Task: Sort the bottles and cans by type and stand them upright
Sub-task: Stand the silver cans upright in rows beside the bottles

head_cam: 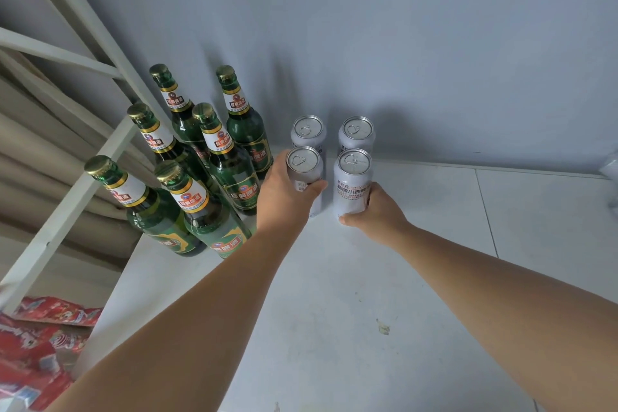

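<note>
Head view: looking down over two bare forearms reaching out across a white table [334,294] set against a pale grey wall [401,27].
Left hand: the left hand [284,194] is wrapped around the near-left white aluminium can [303,165], thumb across its front and fingers hidden behind it; the can stands upright.
Right hand: the right hand [374,211] is clasped on the lower part of the near-right white aluminium can with red and black print [352,182], thumb at its base near the table; this can is upright too.
Cans: four in all, ring-pull tops up, in a two-by-two block near the wall; the far-left white can [308,130] stands just behind the one in the left hand, and the far-right white can [356,134] just behind the one in the right hand.
Bottles: six green glass beer bottles with gold caps and white neck labels [230,157] stand upright in a tight cluster at the table's left end, just beside the cans and the left hand.
Grouping: bottles on the left, cans to their right, the two kinds not mixed.
Left edge: a white metal frame [67,177] slants past the bottles.
Lower left: red printed packaging [36,344] lies below the table's edge.
Table surface: a small yellowish stain [384,328] shows near the right forearm.
</note>
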Available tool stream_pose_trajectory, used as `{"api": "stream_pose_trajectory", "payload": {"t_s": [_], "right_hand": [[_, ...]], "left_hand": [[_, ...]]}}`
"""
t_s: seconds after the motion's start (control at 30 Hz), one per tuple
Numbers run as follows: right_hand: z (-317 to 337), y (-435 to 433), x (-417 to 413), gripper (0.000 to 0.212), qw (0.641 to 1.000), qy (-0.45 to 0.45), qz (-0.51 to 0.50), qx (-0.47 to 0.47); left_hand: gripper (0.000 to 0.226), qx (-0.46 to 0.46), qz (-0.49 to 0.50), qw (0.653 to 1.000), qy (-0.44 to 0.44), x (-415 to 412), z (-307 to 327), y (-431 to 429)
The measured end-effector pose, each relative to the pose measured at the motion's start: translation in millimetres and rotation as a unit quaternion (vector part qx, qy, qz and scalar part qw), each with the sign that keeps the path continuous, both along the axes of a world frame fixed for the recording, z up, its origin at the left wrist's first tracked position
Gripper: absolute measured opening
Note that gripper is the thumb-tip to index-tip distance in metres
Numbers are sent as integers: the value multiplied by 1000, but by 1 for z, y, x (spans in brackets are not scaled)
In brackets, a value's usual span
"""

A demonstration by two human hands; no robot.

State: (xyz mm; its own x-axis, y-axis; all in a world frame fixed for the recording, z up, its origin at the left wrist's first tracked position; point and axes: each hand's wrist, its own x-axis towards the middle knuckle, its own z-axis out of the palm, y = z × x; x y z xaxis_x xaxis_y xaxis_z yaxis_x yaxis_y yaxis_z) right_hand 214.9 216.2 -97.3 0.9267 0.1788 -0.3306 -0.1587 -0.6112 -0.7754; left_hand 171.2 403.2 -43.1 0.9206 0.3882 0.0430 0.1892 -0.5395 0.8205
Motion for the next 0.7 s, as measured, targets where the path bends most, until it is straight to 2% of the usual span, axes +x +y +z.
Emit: {"api": "stream_pose_trajectory", "payload": {"t_s": [0.17,0.33,0.43,0.57,0.7], "right_hand": [[1,-7,-15,65,999,-16,-31,-8],[6,-12,-34,60,997,-42,-57,-28],[13,-17,-47,58,997,-47,-57,-32],[19,-31,-66,58,995,-55,-82,-20],[20,-50,-88,56,990,-62,-124,-5]], "left_hand": [[56,-15,9,1000,23,-8,-5,-1],[63,-11,6,999,52,-25,-12,-3],[60,-4,-10,998,60,-40,-13,-5],[67,-6,-32,996,78,-63,-11,-16],[61,-5,-66,995,76,-75,-8,-41]]}}
